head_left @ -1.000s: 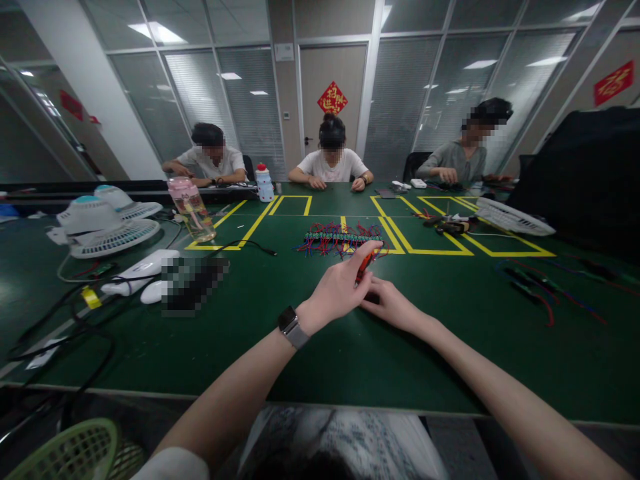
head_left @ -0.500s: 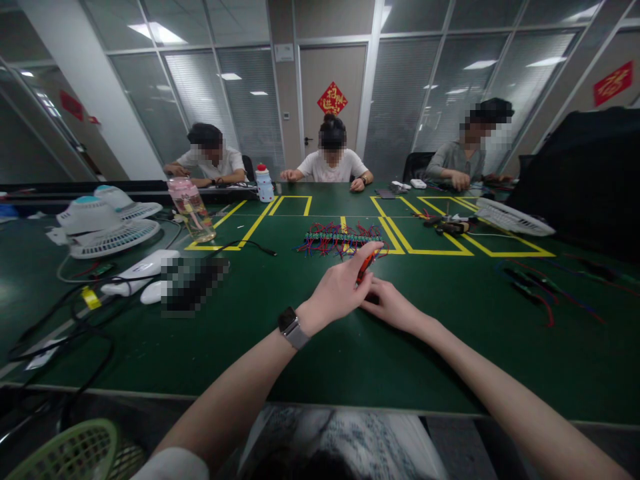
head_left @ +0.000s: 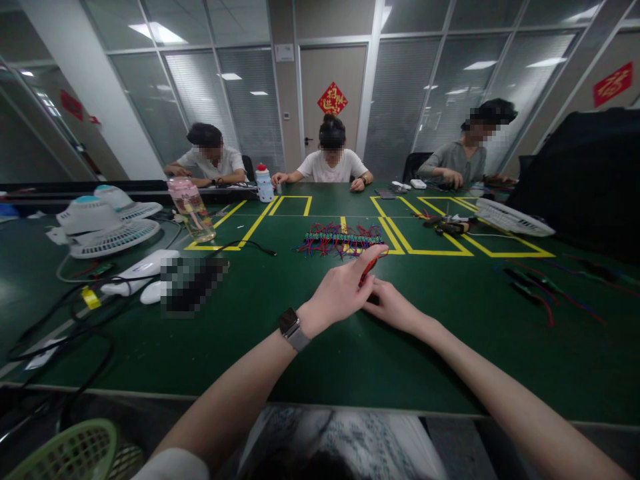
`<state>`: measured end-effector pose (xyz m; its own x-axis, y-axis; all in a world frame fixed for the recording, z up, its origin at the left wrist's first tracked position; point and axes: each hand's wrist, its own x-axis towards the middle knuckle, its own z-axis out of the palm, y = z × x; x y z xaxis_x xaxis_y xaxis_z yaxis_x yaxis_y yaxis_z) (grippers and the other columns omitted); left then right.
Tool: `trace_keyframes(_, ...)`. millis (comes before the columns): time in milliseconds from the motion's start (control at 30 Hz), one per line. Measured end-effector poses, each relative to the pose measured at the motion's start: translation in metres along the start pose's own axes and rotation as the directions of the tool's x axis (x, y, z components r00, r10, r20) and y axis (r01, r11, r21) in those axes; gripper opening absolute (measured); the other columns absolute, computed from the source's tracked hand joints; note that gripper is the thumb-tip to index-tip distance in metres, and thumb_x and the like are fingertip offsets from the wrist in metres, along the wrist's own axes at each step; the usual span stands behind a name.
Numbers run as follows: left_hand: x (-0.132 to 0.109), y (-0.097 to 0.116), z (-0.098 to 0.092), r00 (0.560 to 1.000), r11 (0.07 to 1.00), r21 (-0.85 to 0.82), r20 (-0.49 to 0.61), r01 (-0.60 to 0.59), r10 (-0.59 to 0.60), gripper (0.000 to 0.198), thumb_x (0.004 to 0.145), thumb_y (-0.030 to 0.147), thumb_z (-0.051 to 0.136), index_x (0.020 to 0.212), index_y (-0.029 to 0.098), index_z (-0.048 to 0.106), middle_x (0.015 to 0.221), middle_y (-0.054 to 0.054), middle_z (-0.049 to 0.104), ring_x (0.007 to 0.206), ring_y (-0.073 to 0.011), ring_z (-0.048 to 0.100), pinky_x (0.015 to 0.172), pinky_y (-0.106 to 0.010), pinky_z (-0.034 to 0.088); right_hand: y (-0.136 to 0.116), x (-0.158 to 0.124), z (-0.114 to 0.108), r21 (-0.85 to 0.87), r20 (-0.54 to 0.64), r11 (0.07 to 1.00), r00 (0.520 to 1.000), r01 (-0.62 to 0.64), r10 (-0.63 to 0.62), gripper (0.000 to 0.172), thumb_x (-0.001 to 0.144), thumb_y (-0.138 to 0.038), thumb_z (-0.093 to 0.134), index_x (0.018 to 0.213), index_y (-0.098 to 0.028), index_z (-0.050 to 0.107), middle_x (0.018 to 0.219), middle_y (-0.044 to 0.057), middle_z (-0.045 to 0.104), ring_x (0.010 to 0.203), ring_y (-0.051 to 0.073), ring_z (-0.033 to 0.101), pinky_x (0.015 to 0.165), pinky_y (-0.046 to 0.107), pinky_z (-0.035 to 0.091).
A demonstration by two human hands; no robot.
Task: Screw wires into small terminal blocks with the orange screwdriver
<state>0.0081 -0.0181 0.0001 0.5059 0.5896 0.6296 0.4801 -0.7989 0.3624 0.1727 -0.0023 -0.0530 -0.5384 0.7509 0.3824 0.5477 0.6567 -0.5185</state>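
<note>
My left hand [head_left: 340, 290], with a watch on its wrist, is closed around an orange-handled hand tool [head_left: 369, 267]. Only part of the tool shows between thumb and fingers, so its working end is hidden. My right hand [head_left: 393, 307] rests low on the green table, its fingertips drawn together against the left hand. What those fingertips grip, if anything, is covered by the left hand. Just beyond both hands lies a row of small green circuit boards [head_left: 343, 237] with red and blue wires sticking out on both sides.
Loose boards with wires [head_left: 530, 280] lie right, near a white keyboard [head_left: 515, 217] and dark tools [head_left: 453, 225]. At left are a pink-lided bottle [head_left: 193, 210], white fans [head_left: 113, 227] and black cables [head_left: 75, 333]. Three people sit across the green table [head_left: 310, 360].
My left thumb and hand have shifted slightly right and down, covering more of the orange tool. The right hand stays almost in place. People opposite moved their hands a little.
</note>
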Motion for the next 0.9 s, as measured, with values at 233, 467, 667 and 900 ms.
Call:
trace_keyframes(233, -0.0002, -0.0003, 0.0009, 1.0, 1.0, 0.004, -0.01, -0.005, 0.005, 0.056, 0.087, 0.014, 0.045, 0.138, 0.025, 0.027, 0.107, -0.006, 0.065, 0.072, -0.0139, 0.063, 0.066, -0.026, 0.05, 0.0016, -0.0004, 0.0014, 0.025, -0.007, 0.999, 1.0, 0.02, -0.02, 0.009, 0.082, -0.017, 0.06, 0.087, -0.014, 0.067, 0.093, 0.008, 0.064, 0.083, 0.02, 0.061, 0.077, 0.032, 0.05)
trace_keyframes(467, -0.0002, 0.0005, -0.0007, 1.0, 1.0, 0.007, -0.005, -0.015, 0.015, 0.056, 0.087, 0.014, 0.045, 0.139, 0.025, 0.026, 0.102, -0.005, 0.065, 0.069, -0.0137, 0.062, 0.064, -0.026, 0.049, 0.003, -0.0006, 0.0021, 0.015, -0.005, 1.0, 1.0, 0.009, -0.009, 0.009, 0.082, -0.018, 0.06, 0.088, -0.015, 0.067, 0.093, 0.008, 0.064, 0.083, 0.021, 0.062, 0.076, 0.032, 0.05)
trace_keyframes(667, 0.0001, 0.0005, -0.0003, 1.0, 1.0, 0.013, 0.004, -0.009, 0.009, 0.056, 0.087, 0.015, 0.045, 0.139, 0.024, 0.025, 0.099, -0.005, 0.065, 0.067, -0.0132, 0.061, 0.063, -0.025, 0.049, 0.0037, -0.0003, 0.002, 0.005, -0.004, 1.0, 1.0, 0.01, -0.01, 0.008, 0.081, -0.017, 0.06, 0.086, -0.015, 0.067, 0.092, 0.008, 0.064, 0.081, 0.02, 0.062, 0.075, 0.032, 0.05)
trace_keyframes(900, -0.0002, 0.0002, -0.0002, 1.0, 1.0, 0.003, 0.004, -0.028, 0.028, 0.056, 0.087, 0.014, 0.044, 0.139, 0.024, 0.025, 0.11, -0.006, 0.064, 0.07, -0.0126, 0.063, 0.066, -0.025, 0.05, 0.0044, -0.0003, 0.0027, 0.0, -0.011, 1.0, 1.0, 0.011, -0.011, 0.007, 0.082, -0.018, 0.06, 0.084, -0.015, 0.066, 0.09, 0.008, 0.064, 0.079, 0.02, 0.062, 0.073, 0.032, 0.05)
